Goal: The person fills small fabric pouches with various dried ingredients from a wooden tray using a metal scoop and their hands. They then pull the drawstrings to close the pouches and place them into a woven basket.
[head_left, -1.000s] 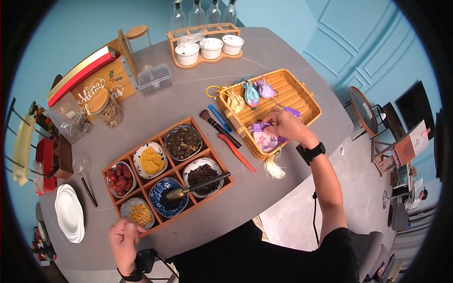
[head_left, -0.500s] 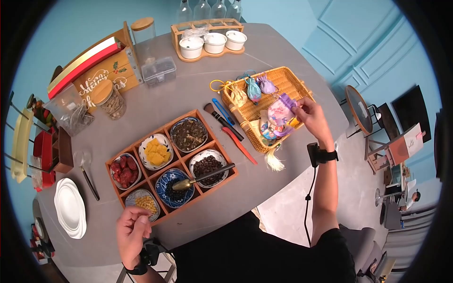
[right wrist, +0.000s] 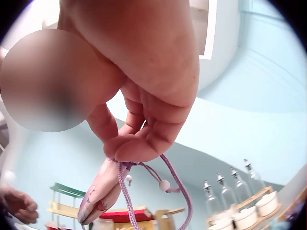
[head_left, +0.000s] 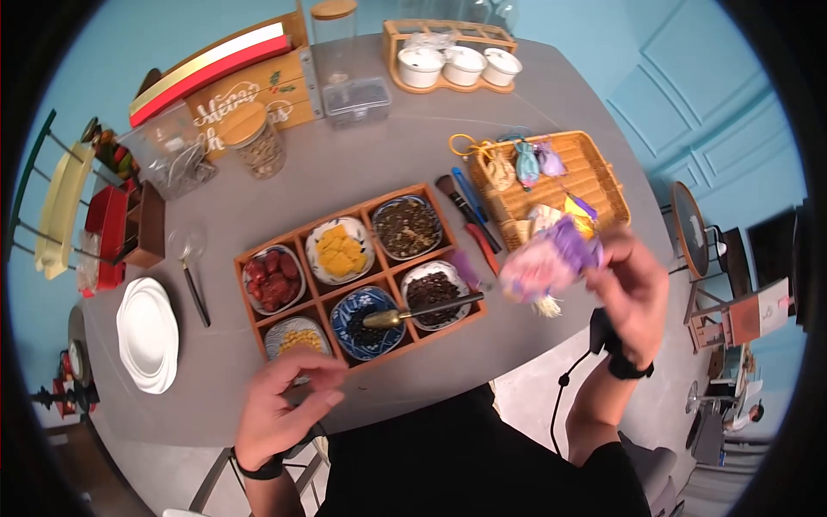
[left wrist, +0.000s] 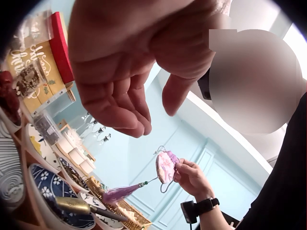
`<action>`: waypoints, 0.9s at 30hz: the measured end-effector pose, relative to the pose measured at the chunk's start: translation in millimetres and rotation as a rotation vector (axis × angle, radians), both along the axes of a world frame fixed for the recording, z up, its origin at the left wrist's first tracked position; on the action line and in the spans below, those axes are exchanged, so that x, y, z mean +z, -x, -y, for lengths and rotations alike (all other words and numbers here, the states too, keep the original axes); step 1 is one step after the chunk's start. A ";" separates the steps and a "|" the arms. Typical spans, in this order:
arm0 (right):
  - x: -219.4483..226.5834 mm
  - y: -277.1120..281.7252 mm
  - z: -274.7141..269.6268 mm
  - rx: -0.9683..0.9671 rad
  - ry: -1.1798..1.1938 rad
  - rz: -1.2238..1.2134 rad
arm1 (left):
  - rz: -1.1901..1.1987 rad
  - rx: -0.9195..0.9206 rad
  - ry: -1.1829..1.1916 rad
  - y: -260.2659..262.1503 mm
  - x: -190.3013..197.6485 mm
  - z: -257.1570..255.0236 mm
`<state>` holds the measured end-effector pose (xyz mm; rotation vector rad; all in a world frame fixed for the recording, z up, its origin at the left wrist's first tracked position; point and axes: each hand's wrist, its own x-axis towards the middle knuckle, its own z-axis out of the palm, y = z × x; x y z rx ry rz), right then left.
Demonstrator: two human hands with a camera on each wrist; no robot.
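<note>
My right hand [head_left: 633,293] pinches the gathered purple top of a pink floral pouch [head_left: 543,265], held up in front of the wicker basket's near end. In the right wrist view the pouch [right wrist: 101,191] hangs below the fingertips beside a looped purple cord [right wrist: 184,201]. A purple tassel [left wrist: 120,193] dangles from it in the left wrist view. My left hand [head_left: 284,405] holds nothing, its fingers loosely bent, near the bowl of yellow kernels [head_left: 297,334]. The basket [head_left: 603,164] holds several small pouches, among them a teal one [head_left: 527,164].
A wooden divided box [head_left: 345,211] holds bowls of dried ingredients, with a scoop [head_left: 422,312] lying across two. Between box and basket lie a brush [head_left: 457,196] and a red tool [head_left: 482,246]. White dishes [head_left: 146,336] and a strainer [head_left: 194,280] are at the left.
My right hand has picked the pink pouch out of the basket and brought it nearer and toward the box. My left hand has moved slightly right and its fingers have spread. The head view has shifted.
</note>
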<state>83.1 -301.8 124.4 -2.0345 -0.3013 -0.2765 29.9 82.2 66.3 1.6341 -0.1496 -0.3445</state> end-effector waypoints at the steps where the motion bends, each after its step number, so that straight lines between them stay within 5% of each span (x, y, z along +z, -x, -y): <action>1: -4.5 -0.1 -13.4 0.116 0.018 0.045 | -0.008 0.018 -0.010 -4.0 1.0 4.9; 4: -14.8 0.2 -63.1 0.347 0.097 0.039 | 0.219 0.019 0.078 -23.8 -0.7 21.4; 9: -45.5 2.2 -112.3 0.508 0.105 0.120 | -0.080 -0.394 0.270 -39.6 -25.7 34.6; 17: -62.2 12.8 -118.7 0.588 0.043 -0.010 | -0.348 -0.564 0.178 -36.7 -49.6 18.0; 20: -67.9 14.6 -120.1 0.630 0.001 -0.013 | -0.448 -0.611 0.319 -37.6 -45.7 14.4; 22: -69.7 15.8 -119.1 0.625 -0.007 -0.013 | -0.492 -0.666 0.170 -36.6 -44.8 14.0; 27: -61.0 20.5 -106.2 0.528 -0.011 -0.061 | -0.177 -0.561 0.036 -27.4 -43.2 17.3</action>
